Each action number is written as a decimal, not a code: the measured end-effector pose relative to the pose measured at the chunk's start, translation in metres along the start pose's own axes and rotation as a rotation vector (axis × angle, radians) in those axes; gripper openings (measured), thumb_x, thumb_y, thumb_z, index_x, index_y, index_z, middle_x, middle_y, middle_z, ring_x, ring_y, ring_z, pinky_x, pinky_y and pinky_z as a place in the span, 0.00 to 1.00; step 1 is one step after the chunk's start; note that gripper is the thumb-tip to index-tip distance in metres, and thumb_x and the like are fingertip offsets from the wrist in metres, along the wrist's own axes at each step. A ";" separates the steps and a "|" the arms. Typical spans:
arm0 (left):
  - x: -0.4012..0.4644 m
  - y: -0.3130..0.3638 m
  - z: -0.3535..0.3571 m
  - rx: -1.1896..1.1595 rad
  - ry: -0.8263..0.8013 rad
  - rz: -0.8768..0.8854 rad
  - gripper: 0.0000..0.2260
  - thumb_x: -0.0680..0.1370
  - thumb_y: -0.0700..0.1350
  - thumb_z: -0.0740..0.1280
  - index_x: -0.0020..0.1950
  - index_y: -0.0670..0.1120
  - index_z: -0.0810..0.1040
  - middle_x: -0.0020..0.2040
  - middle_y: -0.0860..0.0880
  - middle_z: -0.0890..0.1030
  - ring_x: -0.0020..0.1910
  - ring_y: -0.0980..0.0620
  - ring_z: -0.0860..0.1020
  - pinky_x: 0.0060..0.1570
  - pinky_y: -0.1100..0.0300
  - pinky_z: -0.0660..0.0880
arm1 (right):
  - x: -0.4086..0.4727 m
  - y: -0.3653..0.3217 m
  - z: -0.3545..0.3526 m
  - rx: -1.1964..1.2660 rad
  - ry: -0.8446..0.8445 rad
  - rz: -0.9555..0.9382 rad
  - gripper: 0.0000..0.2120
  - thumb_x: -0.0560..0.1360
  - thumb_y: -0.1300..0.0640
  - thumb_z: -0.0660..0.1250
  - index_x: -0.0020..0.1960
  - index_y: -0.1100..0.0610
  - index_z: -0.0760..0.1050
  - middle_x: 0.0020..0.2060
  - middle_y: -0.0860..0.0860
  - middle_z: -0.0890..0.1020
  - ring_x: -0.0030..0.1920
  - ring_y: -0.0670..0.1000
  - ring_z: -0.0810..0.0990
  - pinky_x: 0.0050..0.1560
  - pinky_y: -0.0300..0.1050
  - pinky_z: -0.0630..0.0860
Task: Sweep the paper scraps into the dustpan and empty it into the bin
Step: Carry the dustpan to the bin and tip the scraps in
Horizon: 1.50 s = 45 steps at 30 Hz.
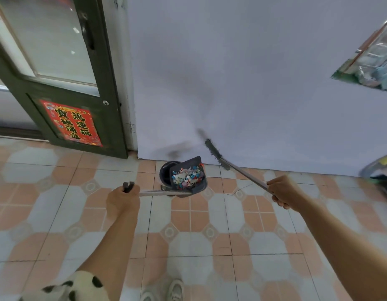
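Left hand (122, 199) clamped on dustpan (188, 178) handle, paper scraps (187, 178) inside, apparently over bin (165, 173); right hand (283, 192) gripping broom (216, 154) handle.

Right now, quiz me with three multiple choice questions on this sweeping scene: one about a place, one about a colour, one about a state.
1. Where is the dustpan?
A. over the bin
B. flat on the floor
C. against the door

2. What colour is the sticker on the door?
A. blue
B. red
C. green

3. What state is the broom in?
A. lying on the floor
B. leaning on the wall, unheld
C. held raised off the floor

Answers: 1 A, it overlaps the bin; 2 B, the sticker is red; 3 C, the right hand grips its handle.
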<state>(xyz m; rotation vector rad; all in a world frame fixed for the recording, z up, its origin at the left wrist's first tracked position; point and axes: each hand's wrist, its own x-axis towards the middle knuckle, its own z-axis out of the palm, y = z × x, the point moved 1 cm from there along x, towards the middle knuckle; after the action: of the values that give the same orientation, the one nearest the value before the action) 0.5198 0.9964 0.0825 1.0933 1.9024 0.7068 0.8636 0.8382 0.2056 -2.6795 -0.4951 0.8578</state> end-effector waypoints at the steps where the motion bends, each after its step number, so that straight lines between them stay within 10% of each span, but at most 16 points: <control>1: 0.004 -0.001 0.001 -0.032 0.006 -0.045 0.12 0.72 0.51 0.70 0.39 0.42 0.79 0.35 0.42 0.79 0.33 0.42 0.77 0.35 0.53 0.76 | 0.003 -0.002 0.003 0.018 -0.002 0.007 0.16 0.76 0.68 0.56 0.58 0.72 0.76 0.25 0.57 0.70 0.13 0.48 0.62 0.19 0.32 0.58; 9: 0.028 -0.009 0.018 -0.216 0.013 -0.269 0.11 0.70 0.47 0.71 0.40 0.39 0.79 0.31 0.46 0.74 0.28 0.47 0.70 0.30 0.59 0.69 | 0.025 -0.010 0.018 0.004 -0.034 0.019 0.14 0.73 0.69 0.54 0.44 0.62 0.79 0.25 0.57 0.69 0.16 0.48 0.62 0.22 0.33 0.57; 32: 0.040 -0.005 0.048 -0.438 0.059 -0.529 0.12 0.68 0.43 0.68 0.27 0.42 0.70 0.27 0.47 0.71 0.28 0.47 0.70 0.35 0.56 0.70 | 0.042 -0.039 0.021 -0.061 -0.035 0.024 0.14 0.78 0.65 0.57 0.56 0.67 0.79 0.26 0.56 0.70 0.20 0.48 0.63 0.20 0.34 0.58; 41: 0.046 -0.016 0.046 -0.491 -0.100 -0.588 0.06 0.73 0.42 0.64 0.46 0.44 0.69 0.36 0.46 0.68 0.36 0.45 0.70 0.44 0.54 0.68 | 0.042 -0.044 0.028 -0.075 -0.027 0.031 0.14 0.78 0.66 0.57 0.55 0.66 0.79 0.25 0.56 0.70 0.18 0.48 0.63 0.22 0.34 0.58; 45: 0.047 -0.020 0.043 -0.538 -0.035 -0.628 0.09 0.74 0.39 0.64 0.34 0.44 0.67 0.30 0.46 0.67 0.25 0.51 0.63 0.27 0.59 0.65 | 0.040 -0.046 0.032 -0.075 -0.033 0.027 0.14 0.77 0.66 0.57 0.55 0.67 0.79 0.25 0.56 0.70 0.17 0.48 0.62 0.21 0.34 0.58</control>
<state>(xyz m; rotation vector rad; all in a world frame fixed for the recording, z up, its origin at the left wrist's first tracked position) 0.5343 1.0313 0.0278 0.1526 1.7336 0.7523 0.8642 0.9012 0.1768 -2.7502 -0.5100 0.9093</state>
